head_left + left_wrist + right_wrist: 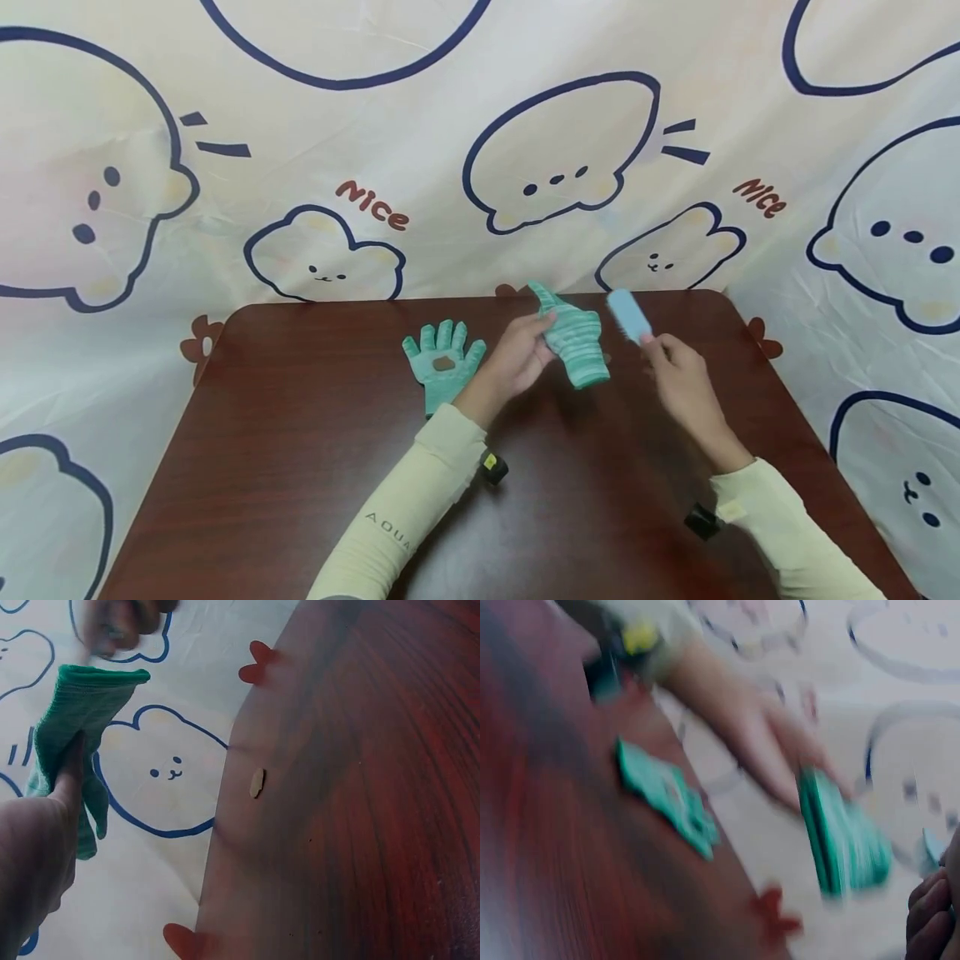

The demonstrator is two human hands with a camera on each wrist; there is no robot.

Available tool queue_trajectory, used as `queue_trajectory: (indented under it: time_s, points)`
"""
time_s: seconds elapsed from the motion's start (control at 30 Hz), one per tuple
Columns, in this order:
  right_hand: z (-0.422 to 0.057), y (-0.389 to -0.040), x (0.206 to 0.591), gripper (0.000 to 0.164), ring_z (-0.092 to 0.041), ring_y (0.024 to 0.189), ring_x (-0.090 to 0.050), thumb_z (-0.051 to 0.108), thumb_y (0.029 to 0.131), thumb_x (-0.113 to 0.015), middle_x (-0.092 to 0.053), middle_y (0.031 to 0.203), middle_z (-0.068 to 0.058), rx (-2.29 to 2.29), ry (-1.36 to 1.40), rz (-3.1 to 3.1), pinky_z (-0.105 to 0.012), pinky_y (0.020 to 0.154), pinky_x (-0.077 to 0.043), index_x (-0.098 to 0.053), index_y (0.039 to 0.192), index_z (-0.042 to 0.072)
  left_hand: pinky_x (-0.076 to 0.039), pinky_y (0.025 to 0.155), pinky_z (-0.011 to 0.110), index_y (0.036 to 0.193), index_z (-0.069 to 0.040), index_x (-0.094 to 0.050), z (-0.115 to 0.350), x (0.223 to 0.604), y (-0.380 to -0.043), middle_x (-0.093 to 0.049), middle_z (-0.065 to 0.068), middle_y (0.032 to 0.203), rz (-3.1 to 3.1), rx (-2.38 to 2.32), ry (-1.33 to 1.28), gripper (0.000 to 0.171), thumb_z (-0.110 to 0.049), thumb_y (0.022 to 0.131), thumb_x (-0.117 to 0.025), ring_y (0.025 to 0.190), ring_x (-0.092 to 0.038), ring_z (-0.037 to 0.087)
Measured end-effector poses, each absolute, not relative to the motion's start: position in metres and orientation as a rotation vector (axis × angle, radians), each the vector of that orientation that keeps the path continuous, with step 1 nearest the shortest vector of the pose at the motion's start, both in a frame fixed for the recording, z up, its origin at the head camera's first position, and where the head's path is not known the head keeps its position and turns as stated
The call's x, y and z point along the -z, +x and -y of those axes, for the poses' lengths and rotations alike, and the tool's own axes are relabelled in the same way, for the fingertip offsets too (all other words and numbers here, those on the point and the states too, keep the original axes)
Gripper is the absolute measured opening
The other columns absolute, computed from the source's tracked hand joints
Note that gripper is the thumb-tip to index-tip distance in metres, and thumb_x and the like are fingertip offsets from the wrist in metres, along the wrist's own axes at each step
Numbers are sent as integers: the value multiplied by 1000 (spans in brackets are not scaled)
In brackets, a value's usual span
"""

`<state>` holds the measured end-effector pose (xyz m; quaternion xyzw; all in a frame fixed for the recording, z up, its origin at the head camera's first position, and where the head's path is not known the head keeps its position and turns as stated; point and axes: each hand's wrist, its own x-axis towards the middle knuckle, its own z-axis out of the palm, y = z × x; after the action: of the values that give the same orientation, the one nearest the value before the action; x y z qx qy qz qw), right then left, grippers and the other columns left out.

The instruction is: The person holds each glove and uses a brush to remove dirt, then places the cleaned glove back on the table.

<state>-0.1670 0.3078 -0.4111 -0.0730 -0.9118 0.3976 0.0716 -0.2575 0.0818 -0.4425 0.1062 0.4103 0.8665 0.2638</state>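
My left hand (521, 354) grips a green striped knit glove (579, 340) above the far part of the table, thumb laid across it. In the left wrist view the glove (79, 724) hangs with its cuff edge upward and its fingers down. My right hand (684, 379) holds a light blue brush (628, 315) by its handle, just right of the glove, bristle side toward it. A matching green glove (444, 387) lies flat on the table left of my left hand, fingers spread, a brown patch on its palm. The right wrist view is blurred.
The dark brown wooden table (315, 467) ends at a printed cloth backdrop (435, 150) with cartoon bears. A small brown flake (257, 783) lies on the table near its far edge. Each wrist carries a small black camera.
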Motion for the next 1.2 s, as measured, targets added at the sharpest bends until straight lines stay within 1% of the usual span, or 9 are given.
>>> queue_trajectory:
  time_s: [0.13,0.3,0.5,0.7,0.8,0.9,1.0,1.1,1.2]
  points:
    - [-273,-159,396,62,-21,66,-48,65,103,-41,-52,80,-11,-1273,-121,2807,-31,53,-42,-57,99,5,-38,121,51,150,8,-40,-81,442,-255,-46,25,154,-1114,-2327,359,48,-22,114,-33,144,-46,31]
    - [-255,-159,398,54,-21,62,-47,60,105,-42,-47,72,-6,-1113,-42,2852,-30,52,-40,-58,100,8,-38,120,46,153,8,-36,-80,437,-252,-43,21,158,-1131,-2321,383,51,-23,113,-35,148,-42,30]
    - [-257,-162,396,55,-21,62,-50,59,105,-42,-54,73,-8,-1000,-70,2822,-31,53,-41,-61,101,8,-48,111,42,148,12,-40,-75,435,-250,-49,24,152,-1249,-2308,381,46,-16,111,-39,142,-49,33]
    - [-264,-165,391,59,-22,61,-50,61,105,-42,-54,71,-8,-1053,-139,2810,-30,50,-41,-62,104,5,-48,112,45,142,15,-45,-76,439,-249,-52,26,147,-1272,-2308,363,42,-13,111,-42,134,-55,30]
    - [-274,-171,394,60,-21,56,-47,58,106,-41,-50,67,-7,-1012,-170,2780,-31,48,-38,-62,104,1,-49,111,44,142,14,-45,-78,440,-249,-56,23,141,-1278,-2303,355,41,-12,110,-43,129,-59,26]
    - [-291,-179,398,59,-20,54,-44,53,108,-40,-48,67,-8,-943,-229,2738,-31,46,-36,-62,103,-1,-51,110,41,140,13,-48,-76,439,-248,-60,16,130,-1301,-2304,351,39,-12,110,-46,122,-62,21]
    - [-303,-182,397,61,-17,54,-44,53,109,-37,-55,74,-11,-952,-275,2705,-30,45,-37,-62,103,-2,-53,108,38,139,11,-50,-73,437,-248,-62,12,124,-1316,-2310,362,38,-11,109,-48,118,-63,18]
    - [-298,-177,390,64,-16,55,-45,59,106,-38,-57,78,-14,-1077,-252,2685,-31,44,-38,-62,102,0,-53,107,37,141,9,-50,-71,437,-250,-63,11,125,-1291,-2307,386,37,-9,108,-49,119,-63,18]
    - [-279,-168,381,64,-17,54,-44,64,103,-41,-53,73,-12,-1196,-176,2695,-32,44,-38,-60,101,3,-52,108,37,142,8,-49,-72,435,-251,-61,14,129,-1261,-2288,410,38,-4,107,-50,121,-62,20]
